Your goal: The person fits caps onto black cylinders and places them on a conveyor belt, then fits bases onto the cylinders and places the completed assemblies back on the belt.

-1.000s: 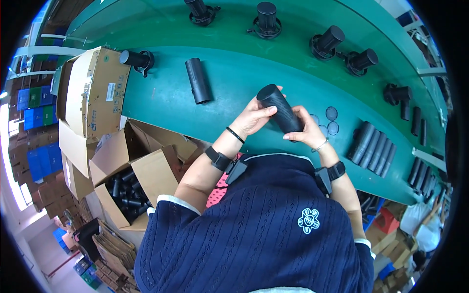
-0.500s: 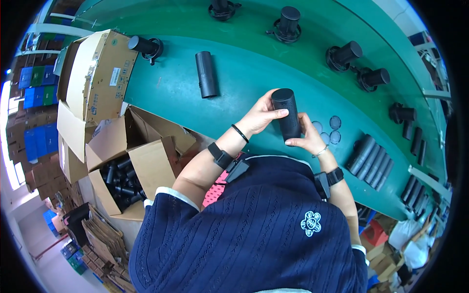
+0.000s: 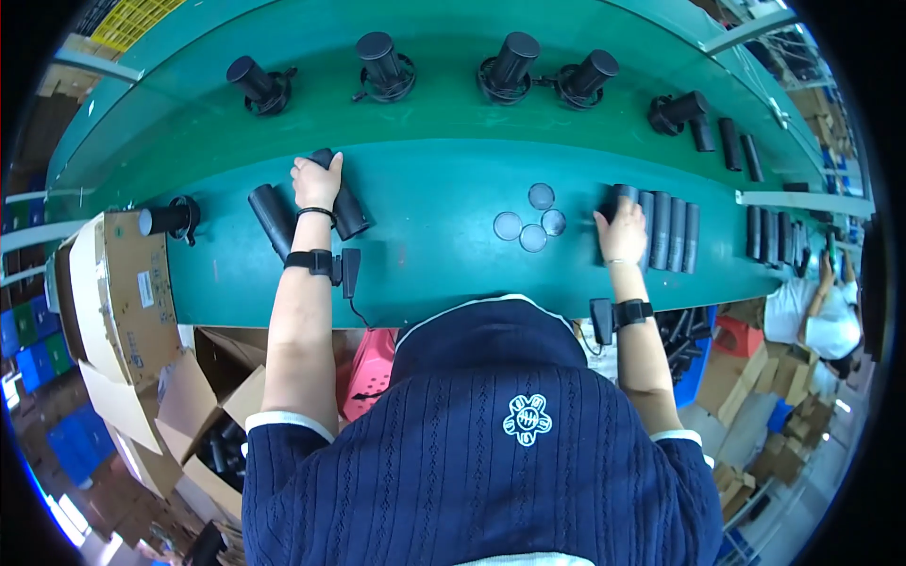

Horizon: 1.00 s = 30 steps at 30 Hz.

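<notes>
On the left part of the green table my left hand (image 3: 316,182) is closed over the upper end of a black cylinder (image 3: 350,211), which lies slanted on the surface. Another black cylinder (image 3: 272,217) lies just left of it, partly behind my wrist. Over on the right my right hand (image 3: 623,234) has its fingers wrapped round the leftmost black cylinder (image 3: 624,192) of a side-by-side row (image 3: 677,231). Its palm hides much of that piece. Between my hands several round, flat discs (image 3: 533,236) lie in a small cluster.
Black ring-shaped holders with cylinders (image 3: 382,66) stand along the far side of the table. A cardboard box (image 3: 123,283) stands at the left edge, and an open carton of black parts (image 3: 222,448) is below it. Another person (image 3: 816,311) is at the far right.
The black cylinder that both hands held up now lies at the left under my left hand. My right hand has moved right to the row. The view has shifted.
</notes>
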Each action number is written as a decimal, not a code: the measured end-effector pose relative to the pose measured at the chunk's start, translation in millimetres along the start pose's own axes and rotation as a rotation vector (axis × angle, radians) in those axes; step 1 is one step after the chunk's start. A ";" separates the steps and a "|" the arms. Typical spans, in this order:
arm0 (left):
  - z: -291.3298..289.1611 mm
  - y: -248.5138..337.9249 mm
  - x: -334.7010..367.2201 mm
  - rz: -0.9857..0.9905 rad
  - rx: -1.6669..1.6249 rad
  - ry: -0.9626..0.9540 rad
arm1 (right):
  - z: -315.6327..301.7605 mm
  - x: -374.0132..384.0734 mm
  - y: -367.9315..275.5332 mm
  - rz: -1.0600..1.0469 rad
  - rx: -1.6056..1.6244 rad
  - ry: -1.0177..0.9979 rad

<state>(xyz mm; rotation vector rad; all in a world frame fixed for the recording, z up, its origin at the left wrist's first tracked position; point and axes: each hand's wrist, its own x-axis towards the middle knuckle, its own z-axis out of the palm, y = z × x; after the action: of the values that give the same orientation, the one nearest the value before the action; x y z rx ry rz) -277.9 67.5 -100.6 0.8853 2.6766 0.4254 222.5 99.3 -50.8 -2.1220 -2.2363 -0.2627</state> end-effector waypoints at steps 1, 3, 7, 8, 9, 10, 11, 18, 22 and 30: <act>2.5 0.7 -2.2 0.011 0.001 0.000 | -1.4 1.4 7.4 0.167 -0.062 -0.150; -1.6 19.8 -27.5 0.200 0.131 0.325 | 3.0 0.3 21.9 0.247 -0.041 -0.249; -17.7 52.3 -80.5 0.737 -0.396 0.160 | -14.3 9.3 8.8 0.219 0.072 -0.339; -18.0 65.3 -103.5 0.526 -0.615 -0.313 | -19.9 6.3 -0.3 0.044 0.415 -0.286; -22.1 77.4 -124.5 0.549 -0.773 -0.626 | -24.7 1.1 -12.8 -0.127 0.760 -0.236; -27.3 87.7 -146.6 0.616 -0.749 -0.771 | -31.5 -3.6 -33.8 -0.198 0.921 -0.316; -18.0 89.3 -164.7 0.709 -0.767 -0.820 | -38.2 -8.7 -57.2 -0.269 1.077 -0.393; -18.4 58.8 -193.7 0.715 -0.954 -0.783 | -41.1 -9.5 -119.0 -0.531 1.444 -0.786; -27.1 46.6 -197.1 0.738 -0.830 -0.647 | -53.8 -7.7 -147.1 -0.180 1.650 -0.976; -17.2 39.5 -202.6 0.636 -0.871 -0.690 | -46.2 -18.9 -155.2 -0.111 1.711 -1.051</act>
<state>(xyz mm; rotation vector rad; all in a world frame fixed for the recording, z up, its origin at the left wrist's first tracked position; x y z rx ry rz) -107.5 -29.7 -34.4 1.2371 1.3251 1.0660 65.4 66.5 -22.1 -0.9990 -1.3846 2.1869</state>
